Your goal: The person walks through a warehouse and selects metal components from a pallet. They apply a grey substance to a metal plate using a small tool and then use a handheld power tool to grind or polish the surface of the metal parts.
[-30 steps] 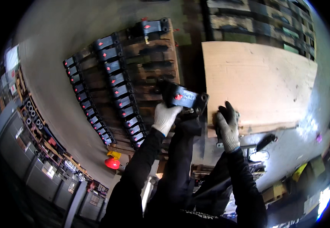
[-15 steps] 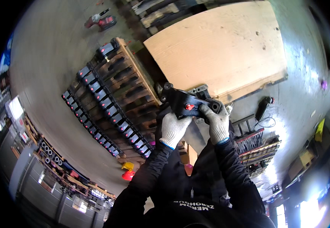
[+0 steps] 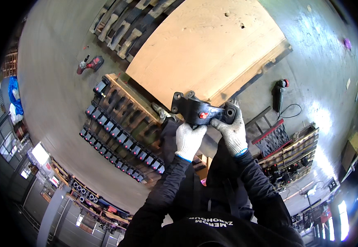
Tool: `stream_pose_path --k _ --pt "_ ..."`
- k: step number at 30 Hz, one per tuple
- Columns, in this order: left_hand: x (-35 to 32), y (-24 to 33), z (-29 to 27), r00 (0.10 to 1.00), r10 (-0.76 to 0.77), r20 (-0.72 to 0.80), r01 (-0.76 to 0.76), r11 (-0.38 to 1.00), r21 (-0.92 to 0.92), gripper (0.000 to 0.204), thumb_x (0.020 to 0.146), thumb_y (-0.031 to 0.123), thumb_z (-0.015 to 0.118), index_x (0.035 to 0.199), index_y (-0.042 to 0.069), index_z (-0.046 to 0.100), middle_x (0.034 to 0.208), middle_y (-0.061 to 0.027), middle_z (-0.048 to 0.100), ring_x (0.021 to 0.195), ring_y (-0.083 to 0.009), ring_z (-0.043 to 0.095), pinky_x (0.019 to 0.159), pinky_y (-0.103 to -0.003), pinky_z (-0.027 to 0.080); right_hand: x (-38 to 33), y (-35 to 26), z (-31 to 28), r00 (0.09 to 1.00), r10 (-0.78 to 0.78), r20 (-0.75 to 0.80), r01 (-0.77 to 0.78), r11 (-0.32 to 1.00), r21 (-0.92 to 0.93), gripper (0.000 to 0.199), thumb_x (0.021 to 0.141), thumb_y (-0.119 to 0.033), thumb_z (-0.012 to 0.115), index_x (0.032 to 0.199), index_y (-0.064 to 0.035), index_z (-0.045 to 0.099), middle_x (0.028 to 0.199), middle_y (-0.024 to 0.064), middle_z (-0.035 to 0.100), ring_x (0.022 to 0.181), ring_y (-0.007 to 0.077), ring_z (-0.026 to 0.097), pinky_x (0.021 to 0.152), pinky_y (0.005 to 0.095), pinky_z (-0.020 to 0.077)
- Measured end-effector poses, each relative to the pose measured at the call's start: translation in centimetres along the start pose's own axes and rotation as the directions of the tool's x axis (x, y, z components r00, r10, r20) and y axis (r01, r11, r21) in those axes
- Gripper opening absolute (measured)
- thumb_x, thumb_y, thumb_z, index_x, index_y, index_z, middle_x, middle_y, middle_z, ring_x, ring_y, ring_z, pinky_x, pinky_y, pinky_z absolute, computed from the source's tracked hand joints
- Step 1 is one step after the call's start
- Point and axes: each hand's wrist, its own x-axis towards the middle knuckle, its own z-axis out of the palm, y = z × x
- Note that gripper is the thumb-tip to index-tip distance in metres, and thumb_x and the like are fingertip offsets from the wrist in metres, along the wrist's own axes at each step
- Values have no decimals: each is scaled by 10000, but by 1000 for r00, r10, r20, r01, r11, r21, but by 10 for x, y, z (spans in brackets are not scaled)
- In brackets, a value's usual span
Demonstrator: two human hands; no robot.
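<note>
Both of my gloved hands hold a black metal bracket [image 3: 195, 110] with bolt holes and a red cap in its middle. My left hand [image 3: 188, 140] grips it from below near the centre. My right hand [image 3: 232, 132] grips its right end, fingers wrapped around the round eye. The bracket is lifted in front of me, over the edge of a large plywood sheet [image 3: 205, 45].
A wooden pallet [image 3: 125, 119] to my left carries two rows of several similar black parts [image 3: 117, 140] with red caps. A red power tool [image 3: 89, 65] lies on the concrete floor. An angle grinder [image 3: 278, 92] with a cable lies to the right, near another loaded pallet [image 3: 290, 156].
My right hand has joined my left on the bracket. My view has swung, so the pallet of parts now sits lower left and the plywood sheet fills the top.
</note>
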Motion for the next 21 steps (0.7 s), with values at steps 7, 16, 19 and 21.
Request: stream_pose_path --k 7,16,19,21 --pt "-25 42 58 999 -37 -13 37 999 15 423 762 344 733 985 -15 702 827 -239 702 841 -420 693 704 -456 538 9 -18 -56 988 103 -111 -96 993 63 526 789 -103 837 1223 -1 558 1008 68 644 939 156 612 816 287 529" --pt "-38 84 102 999 -44 27 48 990 -132 305 801 207 735 973 -43 705 804 -59 717 713 -141 629 681 -340 515 11 -39 -130 994 103 27 -106 974 200 481 871 -2 637 1333 -41 509 1042 64 601 802 126 579 682 278 511" --pt "-39 86 110 998 -31 54 38 992 -116 290 799 203 730 957 -40 706 791 -57 708 707 -134 621 676 -334 514 8 -37 -140 998 50 35 -55 989 138 556 846 26 630 1375 -55 477 1090 67 587 867 142 583 741 293 521" --pt "-41 88 113 998 -28 62 34 995 -90 277 799 195 725 952 -36 707 786 -51 704 704 -127 615 674 -328 512 7 -35 -142 1000 -4 20 1 991 131 582 834 38 633 1383 -57 467 1107 66 581 920 152 583 788 304 523"
